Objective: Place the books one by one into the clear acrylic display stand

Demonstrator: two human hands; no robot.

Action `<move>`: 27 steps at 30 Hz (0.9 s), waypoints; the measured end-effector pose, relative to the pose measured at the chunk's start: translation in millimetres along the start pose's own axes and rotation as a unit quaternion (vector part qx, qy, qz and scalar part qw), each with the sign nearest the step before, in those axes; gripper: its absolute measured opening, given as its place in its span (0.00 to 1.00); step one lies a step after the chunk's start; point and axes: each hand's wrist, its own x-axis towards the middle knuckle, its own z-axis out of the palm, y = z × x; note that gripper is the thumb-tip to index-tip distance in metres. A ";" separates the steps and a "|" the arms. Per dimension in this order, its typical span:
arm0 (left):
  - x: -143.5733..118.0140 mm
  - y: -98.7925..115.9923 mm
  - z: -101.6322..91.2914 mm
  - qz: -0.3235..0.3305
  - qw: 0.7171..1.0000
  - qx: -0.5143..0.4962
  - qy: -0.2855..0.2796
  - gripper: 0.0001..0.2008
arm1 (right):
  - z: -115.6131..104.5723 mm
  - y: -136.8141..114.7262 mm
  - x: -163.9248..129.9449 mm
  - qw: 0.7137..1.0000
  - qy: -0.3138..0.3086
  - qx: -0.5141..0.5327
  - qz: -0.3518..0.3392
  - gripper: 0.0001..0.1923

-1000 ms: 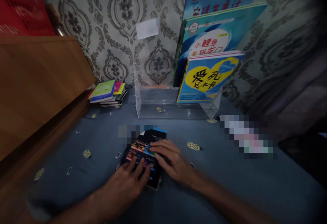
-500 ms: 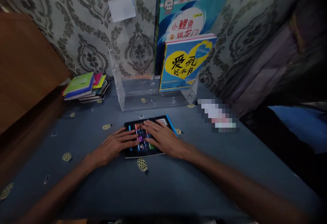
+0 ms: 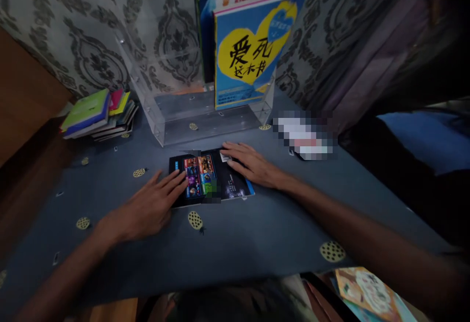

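A dark book (image 3: 235,182) with rows of small colourful pictures on its cover lies flat on the blue-grey tablecloth. Across its left end rest the outstretched fingers of my left hand (image 3: 150,204). My right hand (image 3: 253,165) lies over the upper right corner, fingers extended and partly hiding a white patch there. Neither hand grips the book; both press or rest on it from above. Behind it stands a clear acrylic rack (image 3: 157,128) that holds an upright blue book with a yellow heart (image 3: 253,53).
Left of the rack is a stack of small books (image 3: 99,114). A pixelated item (image 3: 303,138) lies to the right. Another picture book (image 3: 370,292) shows below the table's front edge. Patterned wallpaper (image 3: 176,33) rises behind the rack.
My right hand has slid from the middle of the book to its right end, uncovering the pictures. My left hand stays at the left end. The view has tilted downward.
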 end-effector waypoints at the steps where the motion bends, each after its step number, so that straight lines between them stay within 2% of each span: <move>1: 1.6 6.0 -3.9 0.014 1.000 -0.001 -0.008 0.36 | -0.4 1.9 0.0 1.000 0.004 0.010 -0.004 0.23; 4: 17.9 26.1 -8.4 0.045 0.999 -0.009 -0.002 0.31 | -1.9 7.3 -0.8 0.999 0.021 0.038 -0.021 0.22; 9: 67.2 54.9 -0.8 -0.012 0.996 0.032 0.082 0.26 | -4.6 8.9 -3.0 0.998 0.035 0.049 -0.027 0.20; 12: 84.8 61.6 -1.3 -0.004 0.993 0.054 0.103 0.24 | -5.0 8.1 -3.4 0.998 0.036 0.048 -0.026 0.20; 15: 87.8 63.0 -2.6 0.021 0.990 0.069 0.118 0.21 | -4.1 8.6 -3.2 0.997 0.046 0.058 -0.028 0.19; 21: 82.6 63.6 5.4 0.058 0.971 0.099 0.210 0.18 | -3.5 10.8 -3.8 0.991 0.066 0.104 -0.043 0.16; 24: 82.4 64.2 5.7 0.063 0.969 0.081 0.223 0.17 | -8.1 9.4 -7.3 0.983 0.062 0.167 -0.046 0.14; 27: 82.7 64.6 3.1 0.067 0.969 0.074 0.228 0.17 | -15.5 5.9 -13.0 0.971 0.049 0.234 -0.015 0.15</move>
